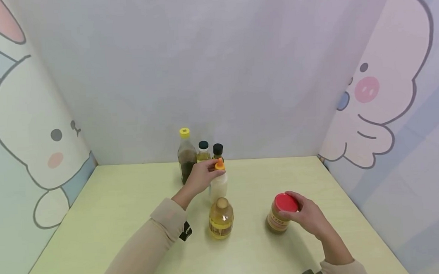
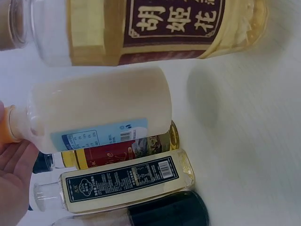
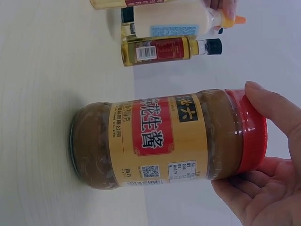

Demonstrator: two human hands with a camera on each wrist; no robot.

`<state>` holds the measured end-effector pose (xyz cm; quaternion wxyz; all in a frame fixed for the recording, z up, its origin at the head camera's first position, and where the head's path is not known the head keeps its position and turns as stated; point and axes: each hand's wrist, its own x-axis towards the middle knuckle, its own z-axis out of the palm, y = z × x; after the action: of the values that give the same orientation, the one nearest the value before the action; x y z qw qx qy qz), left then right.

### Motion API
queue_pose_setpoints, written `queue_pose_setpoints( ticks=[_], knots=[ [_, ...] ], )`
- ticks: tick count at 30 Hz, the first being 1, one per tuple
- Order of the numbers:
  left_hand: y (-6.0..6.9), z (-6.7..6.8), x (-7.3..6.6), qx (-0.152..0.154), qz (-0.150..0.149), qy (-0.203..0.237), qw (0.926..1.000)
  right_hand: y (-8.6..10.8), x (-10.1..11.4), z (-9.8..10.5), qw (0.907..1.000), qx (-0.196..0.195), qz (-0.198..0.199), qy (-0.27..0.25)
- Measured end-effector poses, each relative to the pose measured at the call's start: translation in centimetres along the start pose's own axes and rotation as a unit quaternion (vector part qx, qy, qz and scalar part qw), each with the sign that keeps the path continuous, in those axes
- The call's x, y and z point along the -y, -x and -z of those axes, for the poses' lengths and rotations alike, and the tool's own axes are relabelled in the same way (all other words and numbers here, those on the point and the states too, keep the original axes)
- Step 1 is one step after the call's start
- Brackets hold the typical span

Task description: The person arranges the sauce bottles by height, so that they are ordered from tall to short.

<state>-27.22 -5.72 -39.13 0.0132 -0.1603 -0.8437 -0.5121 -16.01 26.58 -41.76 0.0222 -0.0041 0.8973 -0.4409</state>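
My left hand (image 1: 200, 177) pinches the orange cap (image 1: 220, 165) of a squeeze bottle (image 1: 219, 188) filled with something cream-coloured, a blue label on its side. To the right, my right hand (image 1: 310, 216) grips the red lid (image 3: 252, 132) of a peanut butter jar (image 3: 155, 141), thumb on one side and fingers on the other. The jar has a yellow and red label and stands roughly upright. Whether either base touches the table cannot be told. Between the hands, nearer me, an oil bottle (image 1: 221, 221) with a tan cap stands upright.
Behind the squeeze bottle stand a dark bottle with a yellow cap (image 1: 185, 155), a green-capped bottle (image 1: 203, 151) and a black-capped bottle (image 3: 160, 51). A grey wall (image 1: 201, 71) closes off the back of the pale table (image 1: 133, 199). Cartoon-printed side walls flank it.
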Motion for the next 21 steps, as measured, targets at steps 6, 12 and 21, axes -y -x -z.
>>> queue_pose_setpoints(
  ticks=[6,12,21],
  knots=[
    [-0.7,-0.9,0.5,0.017,0.003,-0.011,0.9998,0.1,0.0,-0.1,1.0000,-0.001,0.002,0.002],
    [-1.4,-2.3,0.5,0.039,-0.003,-0.007,0.9992,0.2,-0.3,0.1,0.9999,0.000,-0.010,0.002],
    [-2.6,-3.5,0.6,0.068,-0.039,-0.001,0.9969,-0.1,-0.3,-0.2,0.9999,0.001,-0.007,-0.010]
  ],
)
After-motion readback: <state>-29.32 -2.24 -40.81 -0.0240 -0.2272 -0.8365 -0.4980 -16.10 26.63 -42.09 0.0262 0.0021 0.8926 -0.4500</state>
